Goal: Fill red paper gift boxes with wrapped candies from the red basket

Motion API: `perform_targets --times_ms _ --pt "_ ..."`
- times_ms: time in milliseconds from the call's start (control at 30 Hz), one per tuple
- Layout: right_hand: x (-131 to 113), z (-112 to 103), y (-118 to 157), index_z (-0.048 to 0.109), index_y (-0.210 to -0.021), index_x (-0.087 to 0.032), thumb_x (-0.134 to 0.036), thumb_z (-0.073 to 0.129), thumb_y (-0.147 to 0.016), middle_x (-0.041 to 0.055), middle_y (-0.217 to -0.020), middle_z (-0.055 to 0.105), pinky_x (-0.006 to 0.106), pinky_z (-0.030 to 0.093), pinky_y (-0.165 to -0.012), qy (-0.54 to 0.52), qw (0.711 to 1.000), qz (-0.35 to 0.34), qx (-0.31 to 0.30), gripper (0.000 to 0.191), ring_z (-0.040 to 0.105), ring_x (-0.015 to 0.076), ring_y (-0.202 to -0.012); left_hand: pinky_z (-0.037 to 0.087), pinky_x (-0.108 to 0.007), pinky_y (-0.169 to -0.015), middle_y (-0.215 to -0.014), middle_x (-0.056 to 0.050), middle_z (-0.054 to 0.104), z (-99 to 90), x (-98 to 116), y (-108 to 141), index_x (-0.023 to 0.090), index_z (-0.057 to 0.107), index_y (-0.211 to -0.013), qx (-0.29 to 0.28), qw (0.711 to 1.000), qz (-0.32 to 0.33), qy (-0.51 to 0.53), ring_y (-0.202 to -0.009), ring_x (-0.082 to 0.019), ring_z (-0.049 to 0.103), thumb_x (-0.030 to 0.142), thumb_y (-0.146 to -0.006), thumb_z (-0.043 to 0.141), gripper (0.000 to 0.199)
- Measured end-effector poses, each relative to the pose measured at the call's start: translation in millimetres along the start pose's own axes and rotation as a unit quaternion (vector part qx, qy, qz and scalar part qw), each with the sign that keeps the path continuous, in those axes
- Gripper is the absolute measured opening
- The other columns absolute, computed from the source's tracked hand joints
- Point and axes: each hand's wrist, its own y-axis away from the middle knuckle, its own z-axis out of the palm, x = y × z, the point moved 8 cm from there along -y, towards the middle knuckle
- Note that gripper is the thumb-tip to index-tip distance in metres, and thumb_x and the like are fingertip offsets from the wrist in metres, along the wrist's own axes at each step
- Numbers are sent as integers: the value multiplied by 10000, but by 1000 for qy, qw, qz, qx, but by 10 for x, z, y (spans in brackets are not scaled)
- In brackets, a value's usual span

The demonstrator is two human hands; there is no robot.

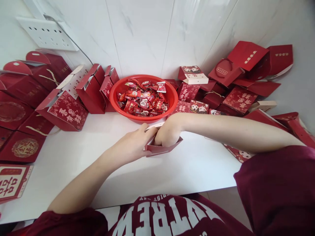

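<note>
In the middle of the white table (118,183), my left hand (137,141) grips the left side of a small red gift box (163,149) with its top open. My right hand (168,132) reaches down into that box, so its fingers are hidden inside. Whether those fingers hold anything does not show. Just behind the box stands a red plastic basket (114,98) heaped with wrapped candies (144,101) in red and pink wrappers.
Red gift boxes (66,109) line the left side, some with rope handles. More boxes are piled at the right (240,100), against the tiled wall (142,36). A power strip (46,32) with a grey cable hangs at the upper left. The table's front edge is near my body.
</note>
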Motion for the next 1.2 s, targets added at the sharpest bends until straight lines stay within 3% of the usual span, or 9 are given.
perform_targets --times_ms 100,167,267,367,500,633,800,1000,1200 --pt "27 480 12 726 -675 -231 43 606 -604 -65 -585 611 289 435 -613 80 957 -22 -278 307 565 152 -589 506 -335 -738 -1261 -93 515 -11 4 -18 279 440 -1312 2 1000 4 -2 -894 -257 665 328 -832 655 528" --pt "-7 531 39 747 -741 -216 62 580 -633 -56 -629 625 288 432 -644 98 940 -39 -324 341 572 156 -629 509 -333 -738 -1262 -87 517 -12 -4 -21 280 446 -1302 0 1000 2 -7 -895 -254 667 325 -831 656 517" --pt "-86 393 130 761 -799 -182 21 599 -720 -29 -688 656 280 429 -628 112 940 -39 -319 271 573 154 -644 506 -328 -717 -1266 -91 520 2 -24 -19 278 446 -1307 -5 1000 -4 -25 -886 -253 670 335 -843 642 506" --pt "-212 58 350 772 -906 -193 -39 562 -837 -20 -781 704 255 449 -637 95 950 -67 -289 269 598 138 -675 492 -322 -699 -1286 -100 515 13 -30 -22 282 422 -1345 -4 999 4 -54 -887 -255 668 356 -864 631 529" --pt "-266 -689 574 739 -1104 -245 -183 537 -942 -20 -991 738 251 502 -814 -22 984 -138 -110 266 667 140 -903 448 -308 -651 -1176 -75 558 -32 38 -22 248 482 -1259 10 995 51 -88 -830 -239 635 496 -844 672 520" --pt "201 -1099 471 718 -1146 -250 -307 575 -939 1 -1077 734 319 521 -876 -26 992 -112 52 257 676 178 -983 401 -294 -651 -973 -34 558 -104 76 -22 201 559 -1002 14 996 73 -57 -739 -175 569 523 -1001 394 362" --pt "841 -811 -50 743 -1053 -169 -230 550 -924 59 -1054 758 309 518 -881 -27 999 -35 27 240 696 192 -956 364 -300 -685 -896 -25 547 -165 63 -53 185 568 -869 37 994 91 -56 -731 -158 527 297 -1039 298 338" --pt "803 -273 -520 763 -1080 -150 -189 490 -928 56 -1209 720 283 459 -1000 -29 990 -99 -94 315 657 198 -1106 355 -290 -678 -915 -13 526 -162 50 -67 205 566 -925 -6 995 100 -12 -727 -154 522 370 -1008 402 247" --pt "856 -181 -804 757 -1101 -161 -79 597 -810 51 -1280 685 267 457 -1041 -53 992 -87 -70 342 627 222 -1196 340 -281 -649 -889 -10 511 -157 17 -97 187 542 -796 -19 996 85 17 -703 -141 507 341 -1004 392 299"
